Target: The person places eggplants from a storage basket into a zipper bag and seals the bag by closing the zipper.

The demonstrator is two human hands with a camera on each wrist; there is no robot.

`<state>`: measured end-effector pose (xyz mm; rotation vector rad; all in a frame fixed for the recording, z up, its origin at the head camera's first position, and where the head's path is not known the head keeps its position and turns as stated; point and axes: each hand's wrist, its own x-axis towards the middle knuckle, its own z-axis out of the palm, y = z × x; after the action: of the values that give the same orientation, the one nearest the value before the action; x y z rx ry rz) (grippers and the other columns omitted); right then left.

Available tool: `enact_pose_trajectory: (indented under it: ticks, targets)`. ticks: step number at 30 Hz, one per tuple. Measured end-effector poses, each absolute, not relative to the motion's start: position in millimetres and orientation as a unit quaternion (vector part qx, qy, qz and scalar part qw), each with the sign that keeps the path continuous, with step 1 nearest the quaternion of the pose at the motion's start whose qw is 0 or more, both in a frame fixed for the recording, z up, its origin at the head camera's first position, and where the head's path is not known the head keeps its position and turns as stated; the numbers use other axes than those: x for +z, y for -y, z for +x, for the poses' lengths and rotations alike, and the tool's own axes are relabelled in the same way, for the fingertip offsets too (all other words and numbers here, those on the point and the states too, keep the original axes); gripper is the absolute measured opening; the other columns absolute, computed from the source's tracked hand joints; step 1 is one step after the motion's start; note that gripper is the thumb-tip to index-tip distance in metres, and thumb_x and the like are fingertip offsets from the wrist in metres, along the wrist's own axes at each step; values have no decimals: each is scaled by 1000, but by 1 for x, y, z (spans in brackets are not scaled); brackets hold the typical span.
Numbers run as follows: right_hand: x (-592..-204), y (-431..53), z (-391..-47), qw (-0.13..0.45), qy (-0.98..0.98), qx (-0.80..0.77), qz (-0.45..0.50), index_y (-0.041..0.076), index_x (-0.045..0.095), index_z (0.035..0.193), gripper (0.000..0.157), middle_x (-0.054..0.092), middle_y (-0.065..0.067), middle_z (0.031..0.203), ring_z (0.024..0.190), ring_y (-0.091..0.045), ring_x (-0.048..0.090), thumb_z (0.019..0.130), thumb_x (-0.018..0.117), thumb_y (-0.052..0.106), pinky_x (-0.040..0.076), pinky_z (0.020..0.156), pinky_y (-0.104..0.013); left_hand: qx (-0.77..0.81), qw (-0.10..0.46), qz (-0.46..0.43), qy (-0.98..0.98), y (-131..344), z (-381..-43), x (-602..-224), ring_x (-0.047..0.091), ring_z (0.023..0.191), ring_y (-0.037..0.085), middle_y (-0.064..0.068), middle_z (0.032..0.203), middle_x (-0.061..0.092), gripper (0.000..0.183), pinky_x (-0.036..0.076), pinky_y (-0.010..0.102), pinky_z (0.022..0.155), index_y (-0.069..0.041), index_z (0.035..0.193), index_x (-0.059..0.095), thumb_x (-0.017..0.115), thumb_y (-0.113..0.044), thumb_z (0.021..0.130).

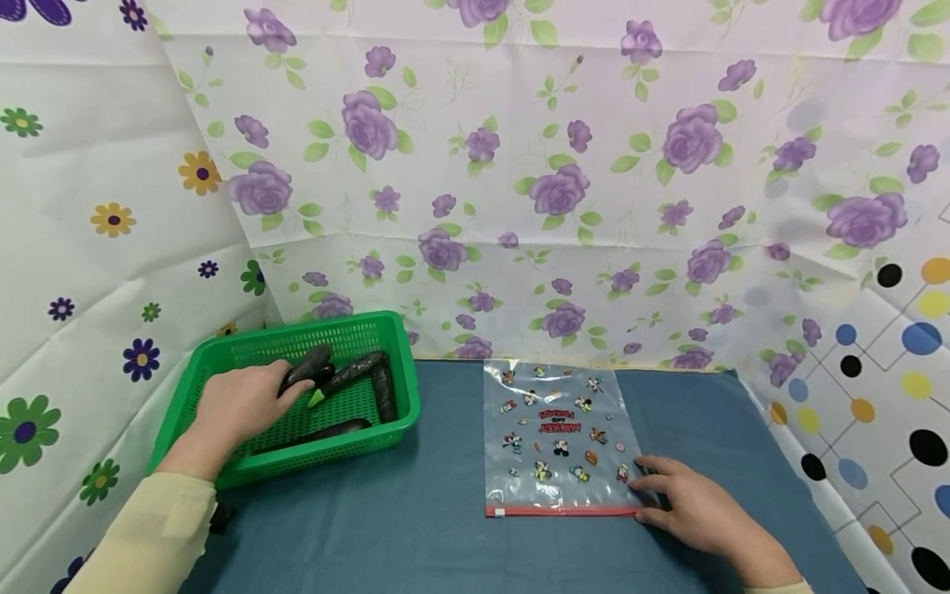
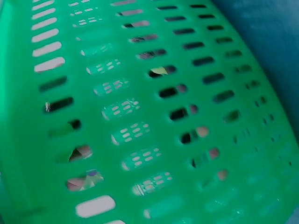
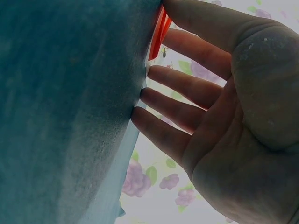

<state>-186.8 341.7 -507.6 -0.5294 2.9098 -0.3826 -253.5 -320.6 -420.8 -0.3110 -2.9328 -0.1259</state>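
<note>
Eggplant point(image 1: 306, 369), or something very like it, sits in the left hand point(image 1: 241, 402) within the green plastic basket point(image 1: 411, 388), on the left of the desk point(image 1: 356, 516); that hand's fingers look clamped round it, thumb on the near side. A firm, even hold about its middle should stop it swinging, and lifting straight up should clear the rim and the other dark vegetables point(image 1: 384, 394). The right hand point(image 1: 693, 503) has its fingers apart at the near right corner of the clear slider bag point(image 1: 558, 450), which lies flat; light pressure there should steady it without creasing. Upside down, the bag's mostly red print reads "MICKEY AND FRIENDS"; I make out no other writing.
</note>
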Motion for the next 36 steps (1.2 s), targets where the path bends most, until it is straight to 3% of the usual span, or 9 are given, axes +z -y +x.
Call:
enact_pose_trajectory:
  ticks: [36]
  targets:
    - [-507,-344,-185,71,-972,-132,-182,24,85,124,40,64,-14,154,139,-43,62,91,93,44,55,103,-64,-62,179,-108,976,284,-251,-417,46,46,19,-1,60,50,37,35,39,43,-11,91,62,71,-42,109]
